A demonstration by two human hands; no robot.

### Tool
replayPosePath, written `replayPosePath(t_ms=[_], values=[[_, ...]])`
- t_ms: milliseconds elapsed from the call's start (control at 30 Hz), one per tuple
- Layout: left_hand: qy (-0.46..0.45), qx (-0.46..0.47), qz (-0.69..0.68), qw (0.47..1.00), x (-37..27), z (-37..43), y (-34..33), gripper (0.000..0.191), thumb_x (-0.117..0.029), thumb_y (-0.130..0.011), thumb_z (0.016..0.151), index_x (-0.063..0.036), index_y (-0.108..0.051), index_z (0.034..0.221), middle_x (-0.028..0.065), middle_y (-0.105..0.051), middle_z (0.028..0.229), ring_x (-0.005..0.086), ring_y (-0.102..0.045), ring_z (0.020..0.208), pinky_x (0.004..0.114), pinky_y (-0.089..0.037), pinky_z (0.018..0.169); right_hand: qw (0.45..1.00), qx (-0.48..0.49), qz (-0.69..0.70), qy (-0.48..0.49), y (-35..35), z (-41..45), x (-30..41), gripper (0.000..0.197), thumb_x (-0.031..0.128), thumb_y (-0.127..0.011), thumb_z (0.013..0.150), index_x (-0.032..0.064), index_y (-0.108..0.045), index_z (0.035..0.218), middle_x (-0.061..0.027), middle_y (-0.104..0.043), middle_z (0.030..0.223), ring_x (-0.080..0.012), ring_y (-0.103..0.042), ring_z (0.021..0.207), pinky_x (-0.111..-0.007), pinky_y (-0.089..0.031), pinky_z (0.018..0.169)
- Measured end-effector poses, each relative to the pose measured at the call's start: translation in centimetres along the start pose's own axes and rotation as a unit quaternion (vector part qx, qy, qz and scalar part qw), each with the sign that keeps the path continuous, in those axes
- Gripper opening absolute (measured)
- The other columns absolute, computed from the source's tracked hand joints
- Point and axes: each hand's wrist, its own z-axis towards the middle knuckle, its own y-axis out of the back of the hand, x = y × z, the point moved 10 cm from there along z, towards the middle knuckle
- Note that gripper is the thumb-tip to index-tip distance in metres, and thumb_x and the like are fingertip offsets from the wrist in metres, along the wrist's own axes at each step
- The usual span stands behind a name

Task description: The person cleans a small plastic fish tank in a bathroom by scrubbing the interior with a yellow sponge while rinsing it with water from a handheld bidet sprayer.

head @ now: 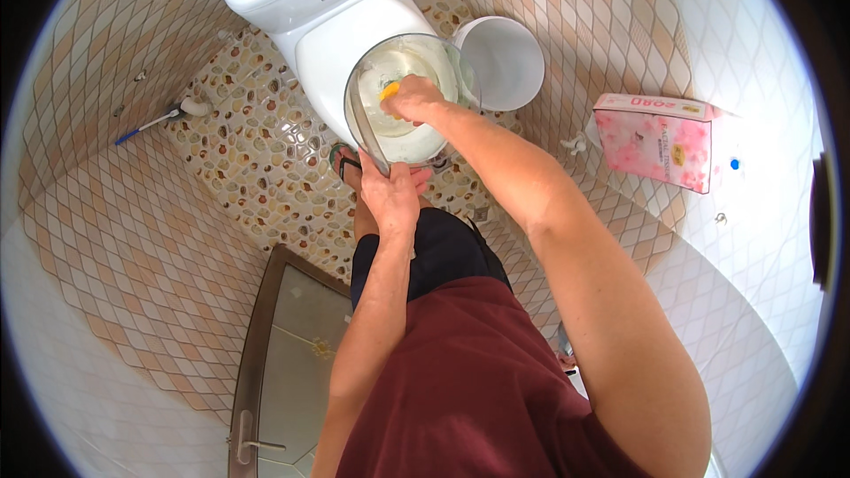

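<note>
My left hand (pixel 393 194) grips the near rim of a clear round basin (pixel 350 89), with a long flat grey strip (pixel 367 125) also under its fingers; whether that strip is part of the basin I cannot tell. Inside the basin, my right hand (pixel 413 101) is closed on a yellow and green object (pixel 389 91), perhaps a sponge, mostly hidden by the fingers. The basin is above the front of a white toilet (pixel 332 46) with its lid down. Whether it rests on the lid is hidden.
A white bucket (pixel 508 63) stands right of the toilet. A pink facial tissue pack (pixel 654 143) hangs on the right wall. A blue and white brush (pixel 147 127) lies by a pipe at left. Below is a brown-framed glass door (pixel 265 318). The floor has a pebble pattern.
</note>
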Motion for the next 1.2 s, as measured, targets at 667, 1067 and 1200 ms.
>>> replayPosePath(t_ms=[667, 1067, 1200], values=[[0.003, 0.01, -0.008, 1.0, 0.3, -0.1, -0.7, 0.049, 0.001, -0.042, 0.088, 0.0071, -0.032, 0.136, 0.0218, -0.064, 0.099, 0.0275, -0.071, 0.074, 0.034, -0.059, 0.062, 0.991, -0.12, -0.053, 0.035, 3.3, 3.1, -1.3, 0.043, 0.041, -0.061, 0.091, 0.0054, -0.069, 0.114, -0.0124, -0.068, 0.116, -0.0294, -0.062, 0.113, -0.038, -0.049, 0.096], [0.006, 0.018, 0.007, 1.0, -0.1, -0.5, -1.2, 0.041, 0.0, -0.043, 0.087, 0.0059, -0.039, 0.128, 0.0217, -0.063, 0.099, 0.0288, -0.072, 0.078, 0.035, -0.06, 0.066, 0.962, -0.068, -0.209, 0.164, 2.1, 1.0, 1.9, 0.044, 0.03, -0.043, 0.092, -0.0026, -0.072, 0.097, -0.0188, -0.069, 0.109, -0.033, -0.063, 0.11, -0.039, -0.046, 0.098], [-0.01, 0.022, 0.015, 1.0, -0.4, -0.4, -1.1, 0.041, 0.001, -0.043, 0.087, 0.0062, -0.039, 0.128, 0.0214, -0.063, 0.1, 0.0289, -0.072, 0.078, 0.035, -0.06, 0.066, 0.983, -0.081, -0.105, 0.125, 2.6, 1.1, 1.0, 0.042, 0.029, -0.047, 0.09, -0.0039, -0.072, 0.095, -0.0201, -0.069, 0.109, -0.0355, -0.064, 0.108, -0.04, -0.048, 0.096]])
